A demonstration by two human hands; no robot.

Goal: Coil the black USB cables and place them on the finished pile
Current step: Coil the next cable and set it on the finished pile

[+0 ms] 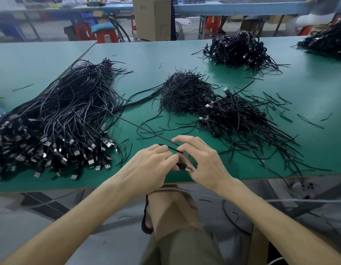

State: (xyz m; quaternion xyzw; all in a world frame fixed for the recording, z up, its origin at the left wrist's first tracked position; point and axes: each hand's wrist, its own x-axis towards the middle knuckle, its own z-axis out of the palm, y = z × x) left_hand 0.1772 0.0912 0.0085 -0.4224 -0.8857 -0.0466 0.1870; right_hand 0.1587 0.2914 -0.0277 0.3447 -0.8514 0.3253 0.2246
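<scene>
Loose cable heap (56, 119) on desk (146, 54), far left, plugs toward near edge. Left hand (152, 165) pinches one cable (183, 166) at desk's near edge, plug poking out between hands. Right hand (202, 161) grips same cable, index finger raised. Coiled pile (236, 115) right of centre, beyond right hand.

A green-topped table (146, 54) stands in a workshop, butted against a second green table (32, 60) at 10 o'clock. At 12 o'clock an open cardboard box (152, 22) stands on the grey floor (51, 33) before a long blue-edged bench (242, 6). Red plastic stools (106, 37), one topped by a teal cushion (102, 27), sit at 11 o'clock, an orange stool (213, 22) at 1 o'clock. A white power strip (307, 186) shows below the table's edge at 4 o'clock.
</scene>
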